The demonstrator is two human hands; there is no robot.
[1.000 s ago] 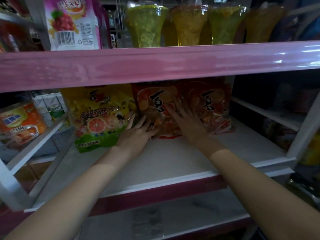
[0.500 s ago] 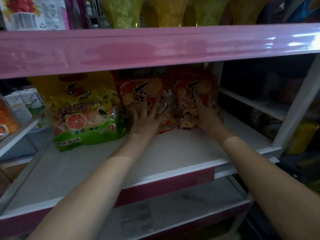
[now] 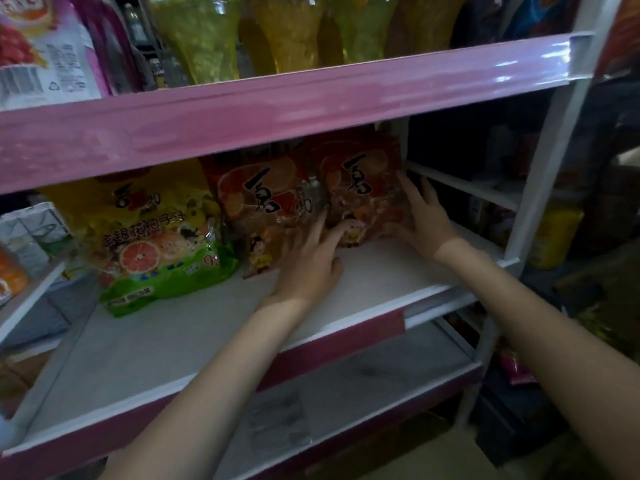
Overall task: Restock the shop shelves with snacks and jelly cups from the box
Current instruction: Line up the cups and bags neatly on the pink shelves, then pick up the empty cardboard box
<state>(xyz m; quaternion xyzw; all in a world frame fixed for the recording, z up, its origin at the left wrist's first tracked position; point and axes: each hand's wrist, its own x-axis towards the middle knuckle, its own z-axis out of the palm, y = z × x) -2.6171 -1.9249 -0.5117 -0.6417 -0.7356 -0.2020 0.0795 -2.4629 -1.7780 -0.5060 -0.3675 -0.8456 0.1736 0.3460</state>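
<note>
On the middle shelf (image 3: 207,341), a yellow-green snack bag (image 3: 152,237) stands at the left. Beside it the left hand (image 3: 308,261) presses with loose, straight fingers on the first red bag (image 3: 263,202). The right hand (image 3: 426,220) cups the side of the second red bag (image 3: 360,188). These bags look light, soft and slippery; holding them by the sides seems best. Free room lies in front, and the pink shelf edge (image 3: 277,109) hangs low above.
</note>
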